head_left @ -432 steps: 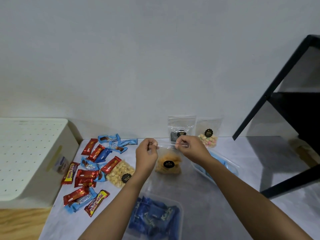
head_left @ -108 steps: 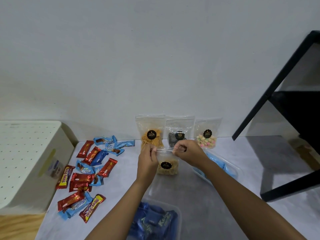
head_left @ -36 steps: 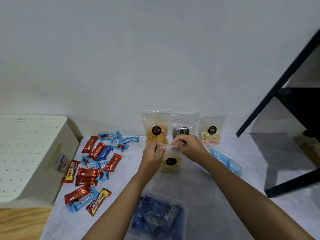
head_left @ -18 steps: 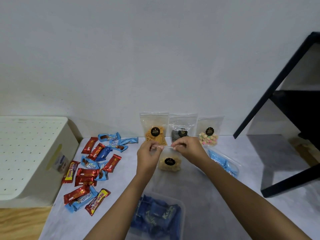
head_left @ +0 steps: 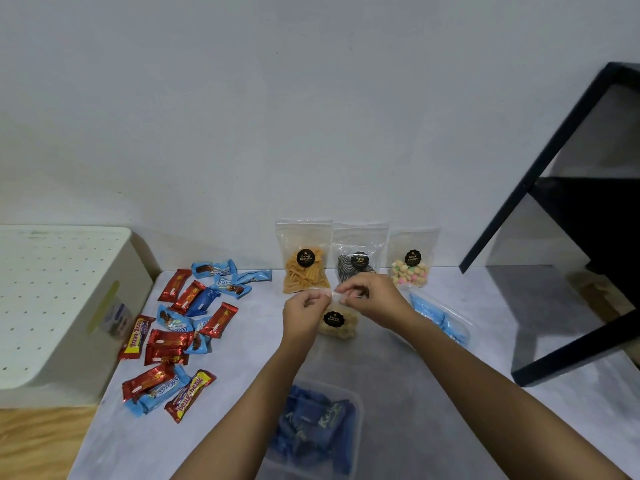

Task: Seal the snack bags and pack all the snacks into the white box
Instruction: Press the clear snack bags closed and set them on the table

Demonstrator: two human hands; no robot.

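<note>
Clear snack bag (head_left: 337,323) of pale nuts, black round label, upright, top pinched

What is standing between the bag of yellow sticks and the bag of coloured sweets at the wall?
In the head view, one clear bag of dark striped snacks stands between the stick bag and the sweets bag.

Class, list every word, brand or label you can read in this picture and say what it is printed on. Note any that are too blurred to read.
"beng-beng": red wrapper beside the white box.
"beng-beng": red wrapper at the near end of the pile.
"Kal…": dark blue packets in the clear tub, rest unreadable.
Round black stickers on the four clear snack bags: too small to read.
Light blue wrappers: too blurred.
Sticker on the white box: too blurred.
</note>
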